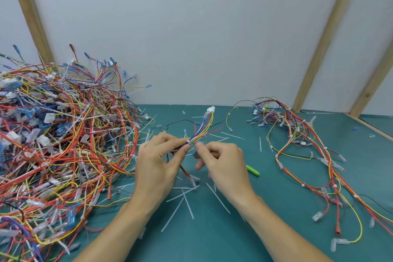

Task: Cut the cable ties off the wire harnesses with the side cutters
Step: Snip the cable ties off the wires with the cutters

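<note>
Left hand [161, 155] pinching multicoloured wire harness [202, 130] at its white cable tie [188, 141], right hand [221, 159] fingers curled beside it, whether gripping unclear, green-handled side cutters [253, 170] on teal tabletop [276, 229]

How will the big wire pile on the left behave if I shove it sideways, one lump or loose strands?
Probably mostly one lump: the wire pile looks heavily tangled, loops crossing everywhere. Likely springy, not rigid, since thin wires arch up and stick out at its top. Stray ends and the cut ties on the green mat would likely drag or get left behind.
</note>
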`<state>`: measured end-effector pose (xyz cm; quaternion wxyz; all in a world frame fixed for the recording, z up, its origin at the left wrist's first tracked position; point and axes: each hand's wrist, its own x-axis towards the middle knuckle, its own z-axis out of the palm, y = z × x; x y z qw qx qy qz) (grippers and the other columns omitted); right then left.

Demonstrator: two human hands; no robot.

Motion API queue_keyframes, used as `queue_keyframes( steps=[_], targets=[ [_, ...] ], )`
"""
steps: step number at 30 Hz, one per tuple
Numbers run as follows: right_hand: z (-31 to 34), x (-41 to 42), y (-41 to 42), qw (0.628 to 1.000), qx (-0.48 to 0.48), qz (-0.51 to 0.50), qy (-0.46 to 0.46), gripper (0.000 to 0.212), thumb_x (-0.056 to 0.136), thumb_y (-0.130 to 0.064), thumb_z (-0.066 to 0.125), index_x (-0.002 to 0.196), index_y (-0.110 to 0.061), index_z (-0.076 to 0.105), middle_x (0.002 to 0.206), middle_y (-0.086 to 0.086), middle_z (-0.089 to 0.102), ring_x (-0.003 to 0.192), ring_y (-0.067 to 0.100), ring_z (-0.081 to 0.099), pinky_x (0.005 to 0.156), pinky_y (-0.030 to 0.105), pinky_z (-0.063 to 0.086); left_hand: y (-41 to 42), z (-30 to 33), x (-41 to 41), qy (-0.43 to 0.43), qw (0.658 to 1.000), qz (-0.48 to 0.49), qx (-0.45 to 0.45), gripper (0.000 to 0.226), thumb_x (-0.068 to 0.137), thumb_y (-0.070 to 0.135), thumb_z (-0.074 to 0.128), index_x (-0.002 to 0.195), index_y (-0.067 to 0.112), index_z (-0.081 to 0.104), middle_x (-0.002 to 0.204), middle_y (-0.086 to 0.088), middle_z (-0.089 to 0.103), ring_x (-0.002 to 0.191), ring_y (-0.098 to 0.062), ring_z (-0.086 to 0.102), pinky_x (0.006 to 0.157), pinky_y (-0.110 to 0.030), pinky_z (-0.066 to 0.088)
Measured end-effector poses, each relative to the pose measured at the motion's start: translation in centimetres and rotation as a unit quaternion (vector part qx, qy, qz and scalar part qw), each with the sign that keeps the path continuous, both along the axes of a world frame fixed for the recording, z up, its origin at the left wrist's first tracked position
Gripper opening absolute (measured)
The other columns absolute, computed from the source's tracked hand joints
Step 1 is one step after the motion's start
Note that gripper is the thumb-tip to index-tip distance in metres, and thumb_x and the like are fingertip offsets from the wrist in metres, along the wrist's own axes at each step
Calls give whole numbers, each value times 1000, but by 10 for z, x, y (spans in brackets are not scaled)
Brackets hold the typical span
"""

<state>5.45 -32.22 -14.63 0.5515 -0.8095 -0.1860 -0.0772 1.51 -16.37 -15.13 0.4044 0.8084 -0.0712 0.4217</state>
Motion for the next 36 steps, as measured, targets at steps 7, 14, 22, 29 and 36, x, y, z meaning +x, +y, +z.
queue_keyframes(
  steps=[7, 14, 22, 29, 36],
  targets=[
    [3, 1, 2, 995, 98, -12, -7, 37, 95, -52, 60, 68, -29, 71, 56, -1, 69, 43, 6, 53, 55, 27, 43, 1, 1, -2, -23, 999, 35, 1, 14, 85, 30, 73, 95, 25, 80, 81, 13, 65, 74, -12, 63, 71, -50, 50],
    [3, 1, 1, 990, 130, 17, 50, 53, 97, -59, 57, 66, -21, 75, 58, 6, 70, 42, 14, 51, 48, 21, 43, -4, -2, -2, -33, 996, 37, 74, 16, 84, 29, 73, 99, 29, 80, 73, 14, 54, 69, -5, 49, 64, -36, 40],
    [6, 8, 1, 970, 174, 44, 165, 33, 101, -36, 63, 79, -15, 77, 56, -5, 62, 45, 10, 47, 40, 22, 38, -7, -6, 2, -6, 991, -35, 127, 17, 85, 38, 72, 100, 35, 80, 78, 17, 60, 70, -9, 56, 64, -40, 46],
    [4, 7, 1, 991, 97, -17, 94, 39, 104, -38, 56, 73, -14, 56, 51, -9, 43, 50, 14, 40, 51, 28, 34, -11, -6, -2, 48, 989, -57, 128, 22, 89, 48, 62, 101, 36, 77, 88, 24, 61, 82, 1, 59, 76, -35, 49],
    [0, 11, 0, 995, 87, -13, 47, 40, 107, -34, 52, 69, -21, 53, 52, -13, 39, 52, 7, 32, 57, 28, 30, -18, -6, 0, 61, 987, -39, 140, 8, 88, 37, 67, 89, 34, 74, 78, 17, 56, 75, -1, 52, 77, -31, 39]
  ],
)
